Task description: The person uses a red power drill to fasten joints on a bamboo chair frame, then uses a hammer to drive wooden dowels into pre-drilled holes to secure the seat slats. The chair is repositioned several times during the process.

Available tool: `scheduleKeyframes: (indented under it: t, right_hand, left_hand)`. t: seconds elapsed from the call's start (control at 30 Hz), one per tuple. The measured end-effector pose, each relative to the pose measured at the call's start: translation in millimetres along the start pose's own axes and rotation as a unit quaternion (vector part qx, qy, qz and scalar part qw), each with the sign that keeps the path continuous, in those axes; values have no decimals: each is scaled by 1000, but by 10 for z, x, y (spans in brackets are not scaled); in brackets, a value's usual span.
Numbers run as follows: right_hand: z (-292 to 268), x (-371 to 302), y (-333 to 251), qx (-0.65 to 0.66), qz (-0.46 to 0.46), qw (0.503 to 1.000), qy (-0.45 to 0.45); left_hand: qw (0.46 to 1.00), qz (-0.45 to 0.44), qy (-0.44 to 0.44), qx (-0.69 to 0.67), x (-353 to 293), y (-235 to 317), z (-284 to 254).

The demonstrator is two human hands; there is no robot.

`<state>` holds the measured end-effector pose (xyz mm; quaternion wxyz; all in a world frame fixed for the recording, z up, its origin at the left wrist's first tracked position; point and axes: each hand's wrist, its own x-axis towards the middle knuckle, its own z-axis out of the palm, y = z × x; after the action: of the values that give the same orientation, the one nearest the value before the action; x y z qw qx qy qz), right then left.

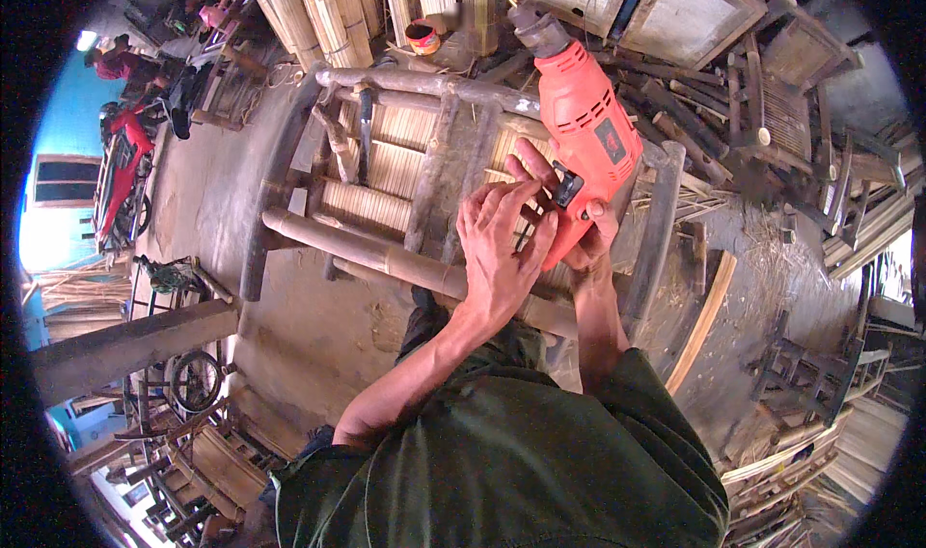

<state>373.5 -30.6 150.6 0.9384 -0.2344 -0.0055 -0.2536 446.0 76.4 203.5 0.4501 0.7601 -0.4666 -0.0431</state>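
My right hand holds an orange power drill by its handle, thumb on the near side and fingertips showing past the left side. The drill tilts up and to the left; its dark chuck carries a thin bit. Beside the handle, my left hand has bent fingers near the drill's black switch, with a gap between thumb and forefinger; I see nothing held in it. Below both hands lies a bamboo frame with slatted panels. A hammer with a dark handle rests on it.
Bamboo poles and a small red-yellow tub are at the far side. Chairs and loose poles fill the right. A wooden strip lies on the floor. A red motorcycle and a person are at far left.
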Motion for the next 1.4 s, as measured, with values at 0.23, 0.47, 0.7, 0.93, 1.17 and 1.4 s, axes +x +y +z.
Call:
scheduleKeyframes:
  t: [0.23, 0.47, 0.7, 0.93, 1.17, 1.4]
  right_hand:
    - [-44, -43, 21, 16, -4, 1000, -15]
    - [-129, -107, 31, 21, -1, 999, -31]
    - [-144, -151, 38, 32, -1, 999, -1]
    - [-287, -224, 59, 26, 20, 999, 19]
    - [-173, -186, 24, 18, 18, 1000, -10]
    - [-149, -188, 3, 51, 5, 998, 18]
  left_hand:
    - [998, -14, -9, -55, 12, 32, 44]
    - [995, -72, -34, -59, 60, 33, 88]
    - [983, -90, -48, -151, 55, 39, 154]
    - [979, -140, -99, -112, 92, 21, 118]
    - [970, -148, -67, -179, 66, 66, 152]
    - [982, -111, -77, -131, 65, 41, 180]
